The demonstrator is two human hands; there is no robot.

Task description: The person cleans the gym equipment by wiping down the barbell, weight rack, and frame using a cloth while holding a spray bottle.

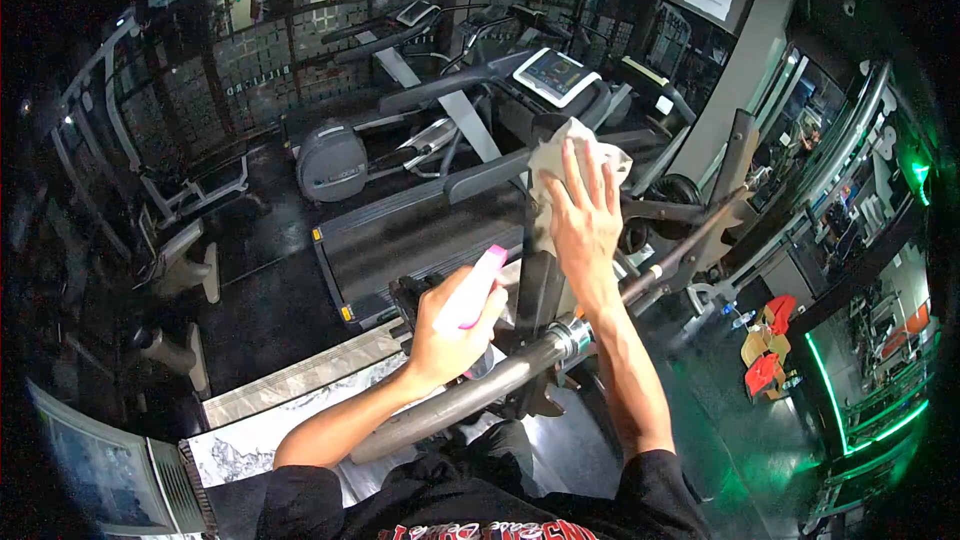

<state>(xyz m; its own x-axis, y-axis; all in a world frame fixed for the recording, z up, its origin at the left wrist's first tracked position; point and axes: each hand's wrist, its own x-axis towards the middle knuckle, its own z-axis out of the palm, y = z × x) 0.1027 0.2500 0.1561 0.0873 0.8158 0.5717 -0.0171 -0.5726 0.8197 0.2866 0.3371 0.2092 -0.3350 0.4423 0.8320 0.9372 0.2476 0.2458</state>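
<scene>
a: how are the hands set?

b: the right hand [585,225] is unclenched, fingers spread flat over a white cloth [547,162] toward one o'clock, against the upper part of a dark upright post [540,285]; the left hand [445,340], near six o'clock, is wrapped round a white-and-pink bottle [465,305], probably a sprayer.

a: it looks like wiping; what would make it good?

b: i'd want the palm flat, the pressure even, the cloth folded over the post's edges; long strokes along its length; and the bottle held clear of the barbell [470,390], which slants from seven o'clock up to three; knuckles could knock it.

a: and the cloth itself?

b: pale, crumpled, bunched past the fingertips toward twelve o'clock, a loose corner at three; whether it's damp, i can't tell; the bottle's pink end tips toward one o'clock.
</scene>
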